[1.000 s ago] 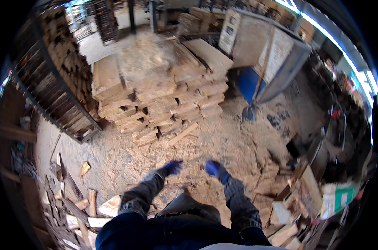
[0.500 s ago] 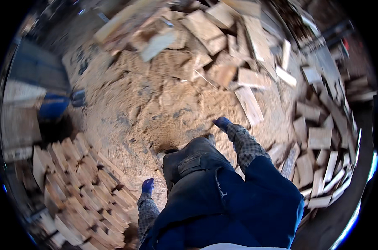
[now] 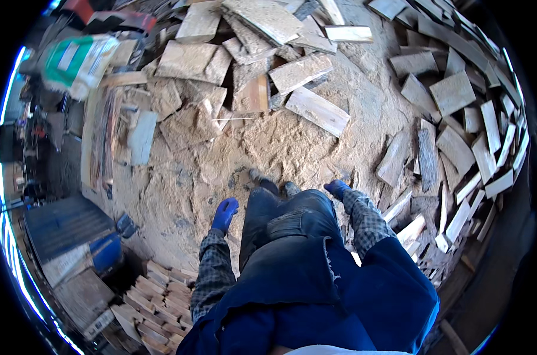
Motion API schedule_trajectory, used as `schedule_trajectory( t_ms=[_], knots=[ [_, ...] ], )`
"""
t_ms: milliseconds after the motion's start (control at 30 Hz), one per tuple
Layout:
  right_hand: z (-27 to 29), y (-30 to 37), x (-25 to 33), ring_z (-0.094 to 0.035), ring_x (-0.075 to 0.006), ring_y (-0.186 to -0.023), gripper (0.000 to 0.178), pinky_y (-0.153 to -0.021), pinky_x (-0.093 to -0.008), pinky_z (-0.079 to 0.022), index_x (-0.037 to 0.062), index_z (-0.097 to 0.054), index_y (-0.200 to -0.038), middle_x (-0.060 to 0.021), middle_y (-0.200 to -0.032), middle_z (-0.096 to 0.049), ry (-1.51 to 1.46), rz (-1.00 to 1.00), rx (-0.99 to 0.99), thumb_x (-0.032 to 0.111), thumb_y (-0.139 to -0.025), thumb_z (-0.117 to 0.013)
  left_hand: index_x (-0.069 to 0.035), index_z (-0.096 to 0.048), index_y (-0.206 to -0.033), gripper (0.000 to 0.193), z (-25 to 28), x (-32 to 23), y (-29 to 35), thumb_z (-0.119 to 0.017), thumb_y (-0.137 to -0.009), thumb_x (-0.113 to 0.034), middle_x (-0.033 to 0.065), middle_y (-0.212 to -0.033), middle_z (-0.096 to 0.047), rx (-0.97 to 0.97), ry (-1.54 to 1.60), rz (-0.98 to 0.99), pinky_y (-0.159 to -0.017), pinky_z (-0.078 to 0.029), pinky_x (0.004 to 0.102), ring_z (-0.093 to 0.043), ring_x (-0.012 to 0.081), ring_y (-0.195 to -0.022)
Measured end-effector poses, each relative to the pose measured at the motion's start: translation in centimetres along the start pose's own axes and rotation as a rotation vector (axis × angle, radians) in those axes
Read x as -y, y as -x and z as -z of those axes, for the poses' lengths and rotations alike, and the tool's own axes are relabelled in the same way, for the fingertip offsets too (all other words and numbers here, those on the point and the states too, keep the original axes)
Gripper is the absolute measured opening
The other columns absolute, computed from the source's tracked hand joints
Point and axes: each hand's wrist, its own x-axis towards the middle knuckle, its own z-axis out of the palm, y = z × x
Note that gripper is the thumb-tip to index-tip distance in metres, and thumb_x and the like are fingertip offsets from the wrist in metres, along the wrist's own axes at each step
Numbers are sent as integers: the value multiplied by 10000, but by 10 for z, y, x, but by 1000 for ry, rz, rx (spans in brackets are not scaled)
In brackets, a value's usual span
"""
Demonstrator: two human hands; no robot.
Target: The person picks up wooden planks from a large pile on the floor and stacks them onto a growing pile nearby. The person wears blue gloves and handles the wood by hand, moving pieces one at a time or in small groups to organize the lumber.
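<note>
My left hand [image 3: 225, 215], in a blue-purple glove, hangs beside my left thigh with its fingers loosely apart and nothing in it. My right hand [image 3: 337, 189], gloved alike, is out by my right knee; it too looks empty, its fingers loosely extended. Both hands are above the sawdust-covered ground and touch no wood. Closest to the right hand are a pale board piece [image 3: 319, 111] farther ahead and a split piece [image 3: 393, 158] to its right. My dark, worn trousers [image 3: 289, 207] and boots show between the hands.
Cut wood [image 3: 188, 61] lies heaped ahead, and another loose pile [image 3: 453, 93] runs along the right. Stacked pieces [image 3: 156, 305] stand at lower left, near a machine with a grey top [image 3: 67, 225] and blue side. A green-and-white sack [image 3: 79, 64] lies at far left.
My view has swung rightward, so the heap and machine sit differently in it. The left hand has come forward and up from lower down; the right stays near the knee.
</note>
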Motion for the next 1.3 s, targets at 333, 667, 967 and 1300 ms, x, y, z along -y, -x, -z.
schedule_trajectory(
  t_ms=[333,667,967,1300],
  knots=[
    [35,-45,-44,-555,-181,-542,347,-515,-348,-443,34,-659,-781,-71,-656,-614,-672,-209,52,376,-838,-643,-59,-658,-978,306,-31,-21,-173,-681,-842,-332,58,-894,-648,44,-264,351,-708,-476,309,-593,153,-828],
    [90,-168,-44,-631,-260,-916,431,-820,-364,-490,-39,-636,-1074,-164,-976,-677,-575,-343,27,308,-819,-663,-8,-584,-1110,387,-121,-88,-432,-699,-853,-273,43,-1047,-610,193,-319,208,-873,-448,292,-557,153,-968],
    [177,-467,-22,-521,-394,-1152,762,-963,-443,-432,81,-373,-1382,-249,-1234,-544,28,-81,-246,378,-758,-695,53,-461,-1277,728,-245,-93,-722,-774,-763,-356,137,-1261,-535,101,-239,261,-1027,-354,366,-481,244,-1184],
    [198,-655,10,-534,-332,-1181,734,-972,-434,-448,150,-408,-1369,-135,-1247,-581,250,-39,-16,462,-770,-697,-80,-525,-1257,517,-302,-64,-802,-706,-821,-289,80,-1194,-595,104,357,260,-893,-523,390,-584,217,-1092]
  ],
)
